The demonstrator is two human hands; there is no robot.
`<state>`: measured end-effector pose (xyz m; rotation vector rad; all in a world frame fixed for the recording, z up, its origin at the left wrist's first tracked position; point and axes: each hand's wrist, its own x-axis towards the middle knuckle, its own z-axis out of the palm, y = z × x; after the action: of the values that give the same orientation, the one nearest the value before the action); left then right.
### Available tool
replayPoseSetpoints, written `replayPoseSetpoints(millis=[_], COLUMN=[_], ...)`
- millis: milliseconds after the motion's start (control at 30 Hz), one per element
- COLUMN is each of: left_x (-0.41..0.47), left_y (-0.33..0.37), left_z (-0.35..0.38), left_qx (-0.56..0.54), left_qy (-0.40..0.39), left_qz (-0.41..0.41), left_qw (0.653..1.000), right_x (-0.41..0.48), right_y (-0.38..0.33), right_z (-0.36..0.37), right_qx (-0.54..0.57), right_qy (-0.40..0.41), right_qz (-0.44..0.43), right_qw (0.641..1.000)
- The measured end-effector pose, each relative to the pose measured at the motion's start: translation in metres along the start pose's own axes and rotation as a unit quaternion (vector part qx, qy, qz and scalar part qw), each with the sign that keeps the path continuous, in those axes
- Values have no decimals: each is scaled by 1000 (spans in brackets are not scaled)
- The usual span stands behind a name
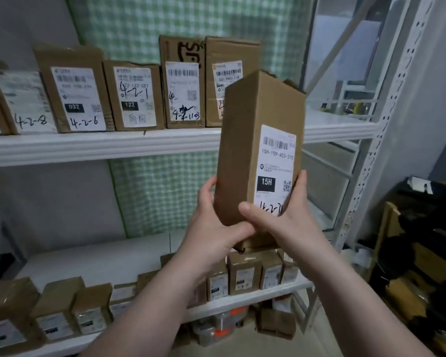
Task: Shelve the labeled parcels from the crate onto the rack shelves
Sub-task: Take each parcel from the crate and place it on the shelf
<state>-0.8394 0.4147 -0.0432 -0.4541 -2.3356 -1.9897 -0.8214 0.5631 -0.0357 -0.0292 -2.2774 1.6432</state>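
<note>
I hold a tall brown cardboard parcel (245,150) upright in front of the rack, its white label with "15H" facing me. My left hand (211,228) grips its lower left edge and bottom. My right hand (281,217) grips its lower right side, thumb across the label's bottom. The parcel's top reaches the level of the upper white shelf (101,145), at the right end of a row of labeled boxes (137,96) standing there. The crate is not in view.
A lower shelf (242,302) carries a row of small labeled boxes (242,274). The white perforated rack post (371,150) rises at the right. Dark clutter and cardboard (417,253) fill the right side. More items (216,328) sit under the lowest shelf.
</note>
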Motion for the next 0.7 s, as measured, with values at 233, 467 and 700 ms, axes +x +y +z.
replayPoseSetpoints(millis=[233, 467, 700], left_x=[105, 197, 274], left_y=[13, 33, 18], left_z=[21, 43, 52], left_qx=[83, 234, 460], left_qy=[-28, 23, 122], left_qz=[104, 208, 240], left_qw=[991, 949, 846], right_x=[91, 200, 272], right_y=[-7, -17, -26], right_z=[-22, -52, -82], right_qx=[-15, -25, -65], right_qy=[85, 200, 238], right_qz=[-49, -114, -142], right_qw=[995, 973, 959])
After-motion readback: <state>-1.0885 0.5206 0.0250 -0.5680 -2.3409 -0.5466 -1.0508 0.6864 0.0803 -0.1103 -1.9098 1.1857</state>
